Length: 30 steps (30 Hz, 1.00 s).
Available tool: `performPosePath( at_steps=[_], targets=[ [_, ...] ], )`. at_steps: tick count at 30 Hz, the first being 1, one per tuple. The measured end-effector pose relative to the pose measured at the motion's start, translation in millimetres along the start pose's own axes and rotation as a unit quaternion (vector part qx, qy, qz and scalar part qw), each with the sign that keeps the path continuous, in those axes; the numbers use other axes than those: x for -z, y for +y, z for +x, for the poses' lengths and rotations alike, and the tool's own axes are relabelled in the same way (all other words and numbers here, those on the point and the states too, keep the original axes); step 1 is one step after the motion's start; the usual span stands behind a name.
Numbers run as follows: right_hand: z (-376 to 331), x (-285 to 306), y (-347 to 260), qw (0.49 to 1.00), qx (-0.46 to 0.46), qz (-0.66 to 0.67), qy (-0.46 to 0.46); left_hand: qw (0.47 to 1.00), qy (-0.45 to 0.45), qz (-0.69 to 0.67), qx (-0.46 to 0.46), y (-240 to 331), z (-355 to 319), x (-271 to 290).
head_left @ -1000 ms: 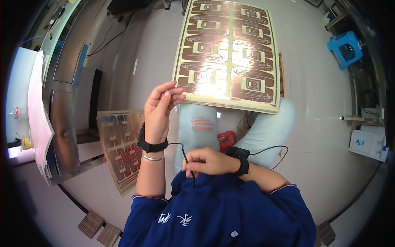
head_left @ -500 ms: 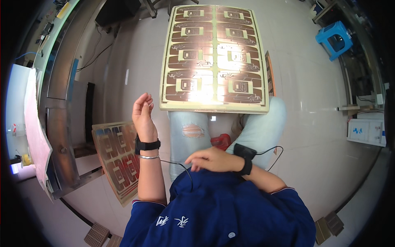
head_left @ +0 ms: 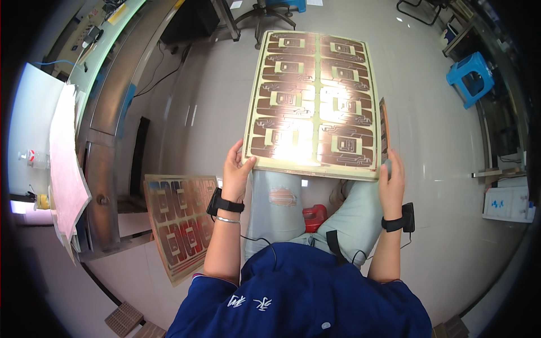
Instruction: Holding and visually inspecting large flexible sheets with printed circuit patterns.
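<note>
1. The left hand [head_left: 236,169] grips the near left corner of a large yellow-green circuit panel [head_left: 315,101] patterned with copper traces, thumb on top.
2. The right hand [head_left: 391,177] clasps the near right corner of the same panel.
3. Between the two grips, the panel stretches away from the person, above their knees.
4. Beyond the left grip, a second, reddish circuit panel [head_left: 180,225] leans near a metal bench [head_left: 107,169].
5. Far past the right grip stands a blue stool [head_left: 470,79].

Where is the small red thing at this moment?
In the head view, the red thing sits low at centre, between the person's knees, below the large copper-patterned board and nearer the left hand.
</note>
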State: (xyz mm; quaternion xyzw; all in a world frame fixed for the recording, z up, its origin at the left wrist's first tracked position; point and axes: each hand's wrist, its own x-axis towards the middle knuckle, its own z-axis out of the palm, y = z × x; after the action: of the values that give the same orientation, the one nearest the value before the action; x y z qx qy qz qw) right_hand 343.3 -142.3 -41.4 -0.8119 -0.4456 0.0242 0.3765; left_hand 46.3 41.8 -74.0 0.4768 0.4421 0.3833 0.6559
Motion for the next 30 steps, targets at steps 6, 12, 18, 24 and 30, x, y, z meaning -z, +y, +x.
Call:
performPosePath(
  at_steps=[6,12,18,24,30],
  targets=[
    [-14,-22,-22,0.99,0.04,-0.114,-0.074,0.999,0.027,-0.028,0.025,-8,0,3],
    [-12,-15,-17,0.995,0.033,-0.045,-0.077,0.994,0.073,0.08,0.01,-8,7,10],
    [-2,-9,-8,0.997,0.01,0.062,-0.05,0.977,0.128,0.154,-0.075,0,1,0],
    [1,-6,-4,0.997,0.01,0.071,-0.04,0.988,0.12,0.096,-0.03,15,-10,-10],
    [1,-5,-3,0.998,0.03,0.04,-0.034,0.982,0.118,0.144,0.036,19,-16,-5]
  ],
)
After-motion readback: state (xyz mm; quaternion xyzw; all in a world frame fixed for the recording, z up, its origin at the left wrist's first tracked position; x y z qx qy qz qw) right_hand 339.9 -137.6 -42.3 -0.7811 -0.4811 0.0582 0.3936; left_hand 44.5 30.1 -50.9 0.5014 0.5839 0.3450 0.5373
